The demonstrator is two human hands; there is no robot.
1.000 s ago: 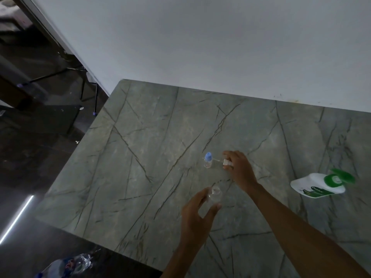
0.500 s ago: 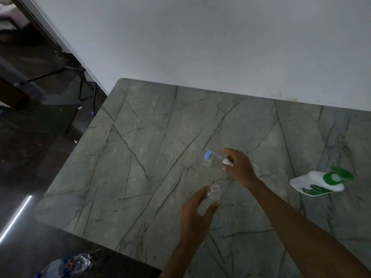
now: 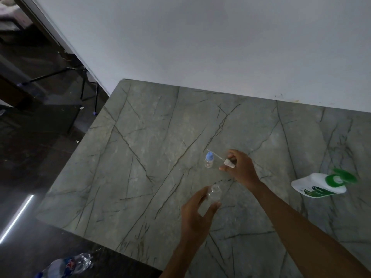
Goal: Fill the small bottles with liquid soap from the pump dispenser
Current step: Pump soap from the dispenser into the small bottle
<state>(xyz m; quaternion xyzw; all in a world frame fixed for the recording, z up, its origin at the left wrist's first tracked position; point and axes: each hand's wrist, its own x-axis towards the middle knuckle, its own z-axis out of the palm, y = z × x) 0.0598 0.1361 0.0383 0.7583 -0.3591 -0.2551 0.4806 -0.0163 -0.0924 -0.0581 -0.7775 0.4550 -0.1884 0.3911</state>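
Near the table's [image 3: 140,157] middle, the left hand [image 3: 197,213] is pinching an uncapped clear bottle [image 3: 214,192] upright. The right hand [image 3: 242,168] is gripping its spray cap [image 3: 228,164], dip tube slanting away toward the blue-capped bottle [image 3: 208,161]. The green-topped soap dispenser [image 3: 321,184] is lying well apart, nearer the right hand.

My grey-green veined marble table [image 3: 140,157] stands against a plain white wall [image 3: 200,47]. A crumpled clear plastic water bottle [image 3: 68,266] lies on the dark glossy floor [image 3: 30,157] near its corner.

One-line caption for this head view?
Left hand steadies open clear bottle; right hand holds its spray cap.
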